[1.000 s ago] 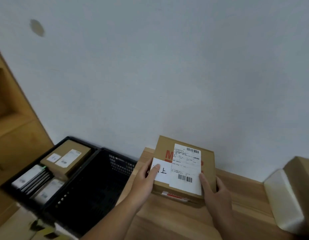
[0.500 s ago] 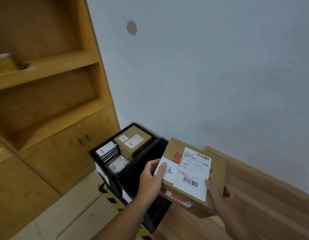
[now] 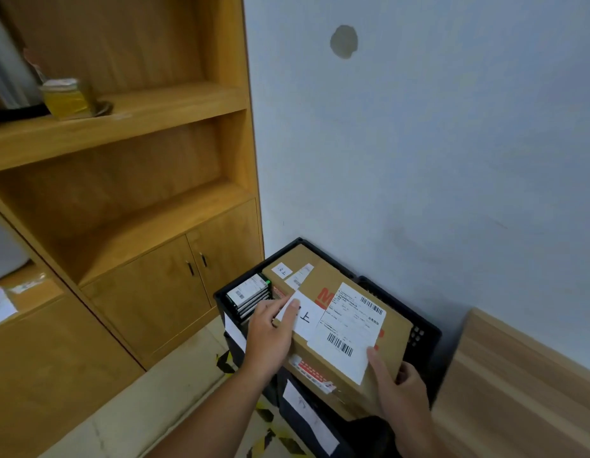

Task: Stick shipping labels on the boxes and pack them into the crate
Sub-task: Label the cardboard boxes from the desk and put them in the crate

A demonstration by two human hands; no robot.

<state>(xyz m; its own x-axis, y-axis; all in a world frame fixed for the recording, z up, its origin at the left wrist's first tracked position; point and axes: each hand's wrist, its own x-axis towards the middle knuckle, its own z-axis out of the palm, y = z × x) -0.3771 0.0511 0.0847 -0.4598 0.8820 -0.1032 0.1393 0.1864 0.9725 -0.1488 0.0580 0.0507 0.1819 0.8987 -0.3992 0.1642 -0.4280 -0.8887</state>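
Cardboard box (image 3: pixel 397 338) held tilted over black crate (image 3: pixel 427 328), gripped by both hands. Left hand (image 3: pixel 270 335) on the box's left edge, forearm reaching in from below, thumb pressed on small white sticker (image 3: pixel 308 322), fingers (image 3: pixel 269 305) curled round the edge. Right hand (image 3: pixel 401 388) at near right corner, thumb on top beside shipping label (image 3: pixel 351 328), its fingers wrapped underneath, mostly hidden. Another labelled box (image 3: pixel 297 262) lies in crate behind. Wooden desk (image 3: pixel 518 391) at right.

Both hands held a labelled cardboard box (image 3: pixel 343 328) over the black crate (image 3: pixel 422 328): the left hand (image 3: pixel 270 335) gripped its left edge, the right hand (image 3: pixel 397 385) its near right corner. Another labelled box (image 3: pixel 295 264) lay inside the crate.
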